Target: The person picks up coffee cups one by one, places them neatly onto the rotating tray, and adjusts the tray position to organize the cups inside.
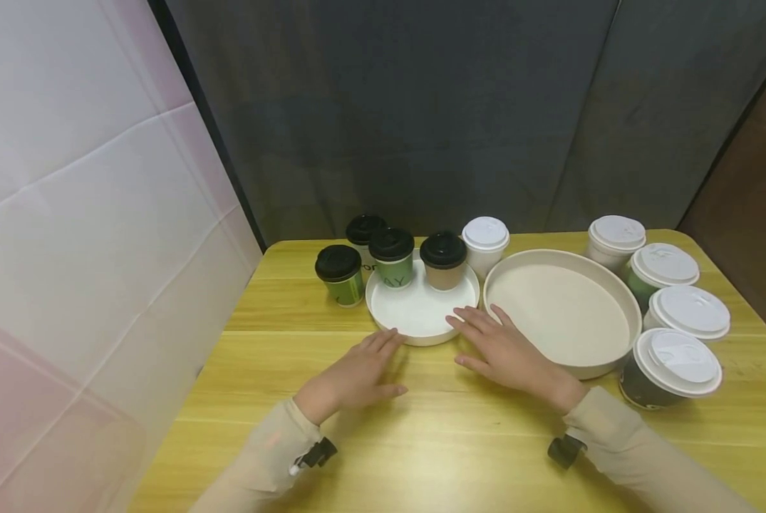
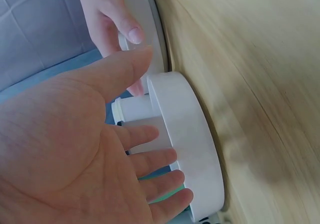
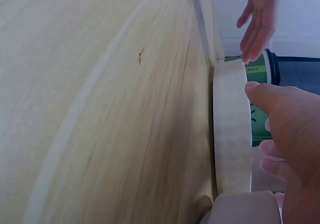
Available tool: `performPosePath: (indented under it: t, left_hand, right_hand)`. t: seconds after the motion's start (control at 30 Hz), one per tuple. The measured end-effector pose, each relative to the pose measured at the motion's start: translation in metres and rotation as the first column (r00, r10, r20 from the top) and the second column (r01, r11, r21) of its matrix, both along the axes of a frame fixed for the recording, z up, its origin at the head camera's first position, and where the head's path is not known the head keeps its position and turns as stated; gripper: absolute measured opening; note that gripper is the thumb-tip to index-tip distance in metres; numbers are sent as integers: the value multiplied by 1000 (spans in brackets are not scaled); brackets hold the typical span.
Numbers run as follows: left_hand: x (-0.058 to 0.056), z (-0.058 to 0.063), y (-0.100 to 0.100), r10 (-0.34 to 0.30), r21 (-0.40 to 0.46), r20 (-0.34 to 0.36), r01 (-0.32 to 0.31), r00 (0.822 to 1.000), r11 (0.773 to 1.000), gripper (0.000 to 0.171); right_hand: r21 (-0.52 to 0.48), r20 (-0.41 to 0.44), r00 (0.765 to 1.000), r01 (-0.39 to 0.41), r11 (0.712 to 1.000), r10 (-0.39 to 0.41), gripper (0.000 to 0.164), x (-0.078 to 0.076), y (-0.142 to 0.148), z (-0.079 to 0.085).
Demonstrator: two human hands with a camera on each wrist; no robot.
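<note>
A round white tray (image 1: 415,313) holds a green paper cup (image 1: 395,273) and a brown paper cup (image 1: 444,276), both with black lids. My left hand (image 1: 357,374) is at the tray's front left, fingers extended, fingertips right at the rim. In the left wrist view its palm shows and the thumb is spread from the fingers. My right hand (image 1: 504,349) reaches from the front right with fingers stretched out, fingertips overlapping the tray's right edge in the head view. Nothing is held in either hand. In the right wrist view, the right thumb lies close to the tray's rim (image 3: 232,129).
Left of the white tray stand a black-lidded green cup (image 1: 344,286) and, behind it, another black-lidded cup (image 1: 366,229). A white-lidded cup (image 1: 485,246) stands behind. To the right is a larger beige tray (image 1: 562,313), bordered by several white-lidded cups (image 1: 671,367) on the wooden table (image 1: 447,456).
</note>
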State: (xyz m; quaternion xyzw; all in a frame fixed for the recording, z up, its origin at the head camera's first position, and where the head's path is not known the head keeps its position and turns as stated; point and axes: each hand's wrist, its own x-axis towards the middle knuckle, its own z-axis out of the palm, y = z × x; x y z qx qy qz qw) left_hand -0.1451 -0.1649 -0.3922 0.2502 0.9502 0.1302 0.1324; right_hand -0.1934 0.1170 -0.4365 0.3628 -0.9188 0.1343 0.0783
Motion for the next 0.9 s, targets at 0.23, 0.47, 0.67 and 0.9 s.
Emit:
performPosePath:
  t: [0.23,0.47,0.67,0.9]
  left_hand:
    - [-2,0,-3,6,-1,-5,-6,1000,1000,81]
    - [-11,14,-9,38,19,-48,-37,998,999,80]
    - [-24,42,-18,79,58,-98,-73,992,996,82]
    - [-47,66,-26,122,57,-206,-112,971,992,81]
  right_hand:
    - [-2,-17,1000,-9,1000,9,66,0,-2,0]
    - [-95,-44,997,-64,993,60,63,-2,-12,7]
    - [-182,24,997,-69,981,75,61,-10,-32,15]
    - [-290,222,970,-32,957,100,60,-24,-68,26]
